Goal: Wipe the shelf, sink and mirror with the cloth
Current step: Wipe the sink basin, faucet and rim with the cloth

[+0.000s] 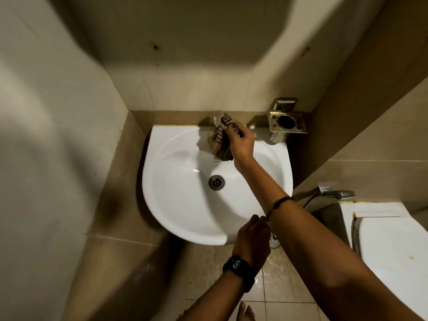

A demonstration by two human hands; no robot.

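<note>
Bathroom corner seen from above. Beige tiled walls (185,84) meet behind the basin, crossed by a large angular shadow. A brass holder (288,122) is fixed to the back wall. The floor tiles (275,281) are wet and glossy. At right stand a white toilet (393,246) and a metal spray hose (335,194).

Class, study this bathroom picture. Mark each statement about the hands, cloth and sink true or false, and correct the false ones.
1. The right hand holds the striped cloth by the tap. True.
2. The left hand grips the cloth. False: it is near the right forearm, by the sink's front rim.
3. The sink's drain is covered. False: it is bare.
4. A watch is on the left wrist. True.
5. The metal holder stands left of the tap. False: right.
</note>
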